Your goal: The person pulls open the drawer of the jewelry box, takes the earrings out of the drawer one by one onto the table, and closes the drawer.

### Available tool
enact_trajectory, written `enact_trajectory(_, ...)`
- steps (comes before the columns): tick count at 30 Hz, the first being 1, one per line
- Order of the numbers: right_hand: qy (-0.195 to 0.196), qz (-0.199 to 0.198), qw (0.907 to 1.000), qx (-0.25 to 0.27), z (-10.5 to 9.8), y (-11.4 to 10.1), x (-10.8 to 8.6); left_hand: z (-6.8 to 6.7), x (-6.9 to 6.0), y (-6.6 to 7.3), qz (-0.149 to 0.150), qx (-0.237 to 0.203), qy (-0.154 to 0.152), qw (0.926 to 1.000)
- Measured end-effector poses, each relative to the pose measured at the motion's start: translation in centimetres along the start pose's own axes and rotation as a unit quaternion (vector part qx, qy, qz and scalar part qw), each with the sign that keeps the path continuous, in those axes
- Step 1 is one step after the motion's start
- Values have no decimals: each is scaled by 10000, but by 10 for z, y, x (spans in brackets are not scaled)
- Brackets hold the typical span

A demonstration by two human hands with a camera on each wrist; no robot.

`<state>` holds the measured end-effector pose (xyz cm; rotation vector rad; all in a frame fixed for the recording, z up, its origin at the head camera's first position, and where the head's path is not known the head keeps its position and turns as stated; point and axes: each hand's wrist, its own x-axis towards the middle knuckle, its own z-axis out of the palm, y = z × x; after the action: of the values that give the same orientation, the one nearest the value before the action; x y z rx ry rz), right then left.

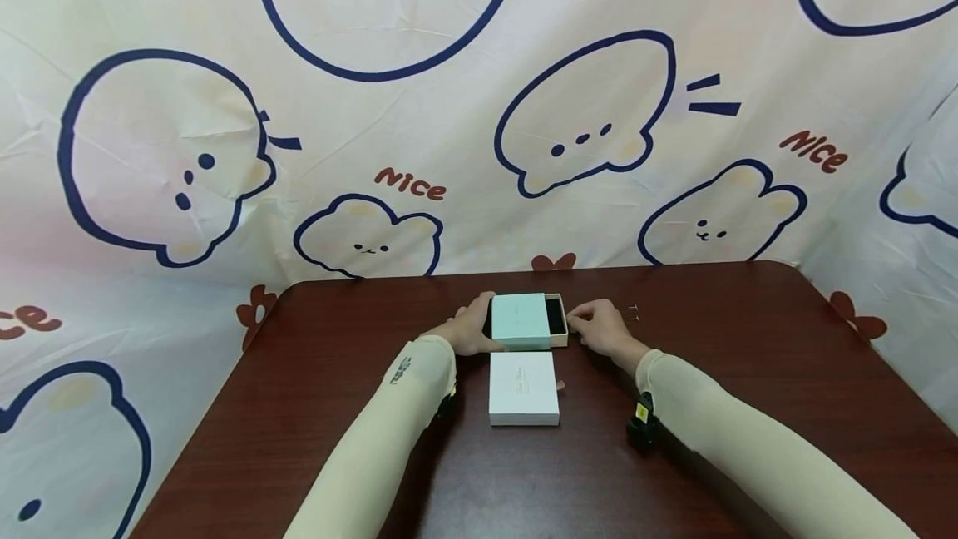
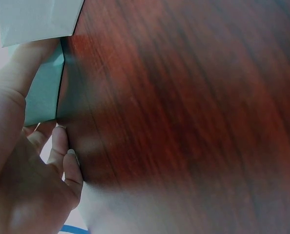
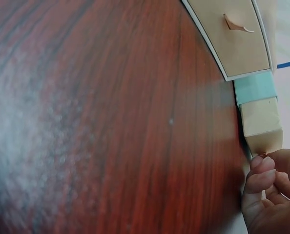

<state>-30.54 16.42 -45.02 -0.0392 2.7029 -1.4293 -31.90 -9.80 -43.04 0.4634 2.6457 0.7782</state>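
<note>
A mint-green drawer box (image 1: 520,321) lies near the far edge of the table, its cream inner drawer (image 3: 261,117) slid partway out to the right. Dark lining (image 1: 555,316) shows inside the drawer. My left hand (image 1: 470,328) grips the green sleeve from its left side, thumb along the near side and fingers around the far side. At the drawer's front end, my right hand (image 1: 601,328) pinches a small pull tab, mostly hidden by the fingertips. Just nearer to me lies a white drawer box (image 1: 524,389), with a ribbon tab (image 3: 238,24) on its beige drawer front.
Two tiny pin-like pieces (image 1: 634,313) lie on the brown table (image 1: 718,314) to the right of my right hand. A patterned cloth (image 1: 464,123) hangs behind the table and along its sides.
</note>
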Motion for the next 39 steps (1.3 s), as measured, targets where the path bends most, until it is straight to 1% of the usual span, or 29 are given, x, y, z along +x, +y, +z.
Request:
enact_trajectory(16,21,4,10000,-50,2,-4,-2,0,0,1,-20,51,-1,10000)
enact_trajectory(24,21,-175,9998,-119,3,-2,1,-1,0,-1,-22,8,-67,10000)
enact_trajectory(33,-11,-173,9998,-84,5,-2,1,-2,0,0,-19,27,-84,10000)
enact_trajectory(39,-8,-145,9999,-49,5,-2,1,-1,0,0,5,29,-43,10000)
